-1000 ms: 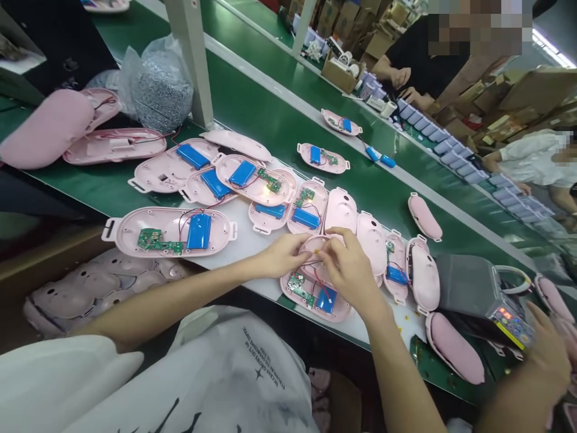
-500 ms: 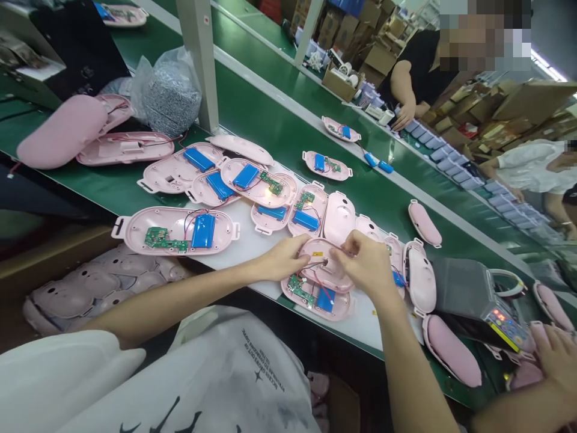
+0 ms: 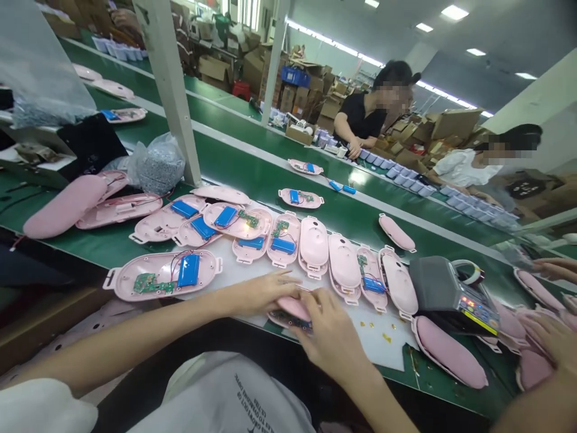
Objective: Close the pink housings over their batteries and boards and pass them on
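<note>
A pink shell half (image 3: 292,308) lies tilted over a lower pink shell (image 3: 277,317) at the near edge of the white mat. My left hand (image 3: 268,291) rests on its far left side, fingers over the rim. On the right, my right hand (image 3: 325,322) grips the same shell half between thumb and fingers. Most of the lower shell's inside is hidden by the hands and the upper half. To the left lies an open pink shell (image 3: 124,279) with a green circuit board (image 3: 146,284) and a blue battery (image 3: 188,270).
A row of pink shells (image 3: 314,242) lies beyond my hands. At the right are a grey device (image 3: 439,288) and a co-worker's hand (image 3: 552,337). A metal post (image 3: 174,90) and a bag of screws (image 3: 160,163) stand at the left. Two people sit across the green table (image 3: 252,162).
The pink half that was held with its inside showing is now turned over onto the lower shell. Both hands have moved down and closer together. The view has tilted up.
</note>
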`<state>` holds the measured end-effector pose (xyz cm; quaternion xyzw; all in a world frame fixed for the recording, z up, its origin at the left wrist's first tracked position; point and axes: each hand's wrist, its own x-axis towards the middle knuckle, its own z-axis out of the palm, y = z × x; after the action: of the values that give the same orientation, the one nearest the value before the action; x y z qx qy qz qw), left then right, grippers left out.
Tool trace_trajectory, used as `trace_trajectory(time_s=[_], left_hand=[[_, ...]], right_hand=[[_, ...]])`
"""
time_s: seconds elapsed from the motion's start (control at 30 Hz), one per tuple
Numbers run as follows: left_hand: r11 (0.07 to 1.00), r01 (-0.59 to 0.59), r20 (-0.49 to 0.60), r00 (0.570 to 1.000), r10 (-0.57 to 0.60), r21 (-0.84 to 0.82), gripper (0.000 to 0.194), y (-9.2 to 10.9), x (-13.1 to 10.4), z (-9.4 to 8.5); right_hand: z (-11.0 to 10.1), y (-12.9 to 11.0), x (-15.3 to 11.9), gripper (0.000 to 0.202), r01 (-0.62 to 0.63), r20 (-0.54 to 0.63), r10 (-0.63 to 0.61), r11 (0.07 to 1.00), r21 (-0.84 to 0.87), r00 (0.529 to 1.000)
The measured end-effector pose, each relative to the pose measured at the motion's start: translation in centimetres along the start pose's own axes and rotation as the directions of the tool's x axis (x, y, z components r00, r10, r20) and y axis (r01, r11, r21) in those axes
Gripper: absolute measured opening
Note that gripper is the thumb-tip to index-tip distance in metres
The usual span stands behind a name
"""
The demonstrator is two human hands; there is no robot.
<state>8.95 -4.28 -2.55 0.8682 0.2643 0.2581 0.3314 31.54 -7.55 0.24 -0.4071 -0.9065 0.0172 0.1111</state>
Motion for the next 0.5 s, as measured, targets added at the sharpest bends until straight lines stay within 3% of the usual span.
trace_trajectory(time_s=[0.1, 0.2, 0.3, 0.37, 0.43, 0.5], left_hand=[[0.975, -0.071, 0.167, 0.985, 0.035, 0.212, 0.063, 1.8, 0.2, -3.2], [0.956, -0.025, 0.204, 0.978, -0.037, 0.292, 0.057, 1.5, 3.7, -7.1], [0.892, 0.21, 0.002, 0.973, -0.23, 0.401, 0.041, -2.4, 11.9, -10.7], [0.774, 0.399, -0.123, 0.912, -0.392, 0.491, 0.043, -6.2, 18.3, -12.5], [0.722, 0.474, -0.154, 0.872, -0.465, 0.504, 0.048, -9.9, 23.4, -13.9], [0.714, 0.496, -0.123, 0.853, -0.508, 0.494, 0.052, -12.5, 26.2, -14.7]], right_hand=[[2.2, -0.1, -0.8, 0.094, -0.12, 0.155, 0.12, 0.993, -0.012, 0.981], [3.5, 0.3, -0.6, 0.103, -0.21, 0.232, 0.196, 0.977, 0.035, 0.953], [3.9, 0.6, -1.1, 0.104, -0.292, 0.239, 0.254, 0.946, 0.141, 0.937], [3.8, 1.2, -2.0, 0.107, -0.325, 0.23, 0.279, 0.927, 0.19, 0.932], [3.4, 2.8, -2.2, 0.108, -0.342, 0.152, 0.315, 0.917, 0.207, 0.937], [2.0, 5.8, -0.7, 0.106, -0.398, -0.015, 0.41, 0.893, 0.211, 0.912]])
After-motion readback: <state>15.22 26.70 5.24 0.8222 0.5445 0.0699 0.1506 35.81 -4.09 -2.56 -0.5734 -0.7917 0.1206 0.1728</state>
